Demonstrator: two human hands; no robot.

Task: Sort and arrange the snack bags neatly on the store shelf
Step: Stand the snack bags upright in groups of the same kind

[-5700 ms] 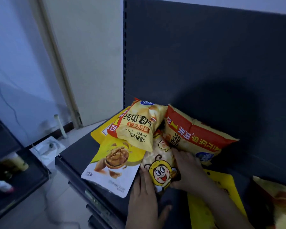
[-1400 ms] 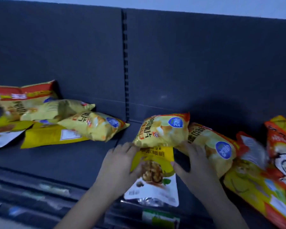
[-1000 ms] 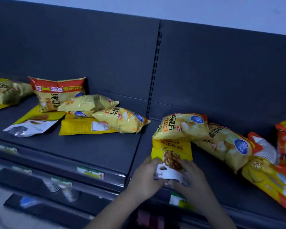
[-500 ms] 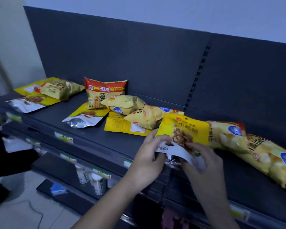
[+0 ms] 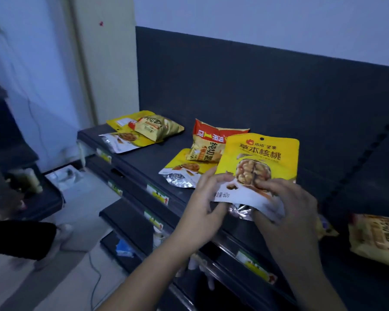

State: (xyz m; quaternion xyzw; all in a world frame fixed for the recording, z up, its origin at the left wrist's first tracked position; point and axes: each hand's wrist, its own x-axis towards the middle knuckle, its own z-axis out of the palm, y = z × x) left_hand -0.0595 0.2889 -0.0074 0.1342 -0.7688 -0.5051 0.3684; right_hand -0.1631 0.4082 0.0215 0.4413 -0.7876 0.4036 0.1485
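Note:
A yellow walnut bag [image 5: 259, 158] is held upright above the dark shelf [image 5: 144, 158]. My left hand [image 5: 206, 198] pinches its lower left edge, and my right hand [image 5: 285, 207] grips its lower right part. Behind it a red-and-yellow chip bag [image 5: 208, 142] leans on another flat walnut bag [image 5: 182, 170]. At the shelf's left end a chip bag [image 5: 156, 127] lies on two more flat yellow bags [image 5: 121, 140].
Another chip bag [image 5: 377, 237] lies at the right edge. Lower shelves [image 5: 130, 221] with price tags step out below. A person's dark sleeve [image 5: 18, 239] is at the left, over a light floor with a cable [image 5: 94, 281].
The view has swung left along the shelf. Both hands have lifted the walnut bag off the shelf and carried it leftward, now upright in front of the red-and-yellow chip bag.

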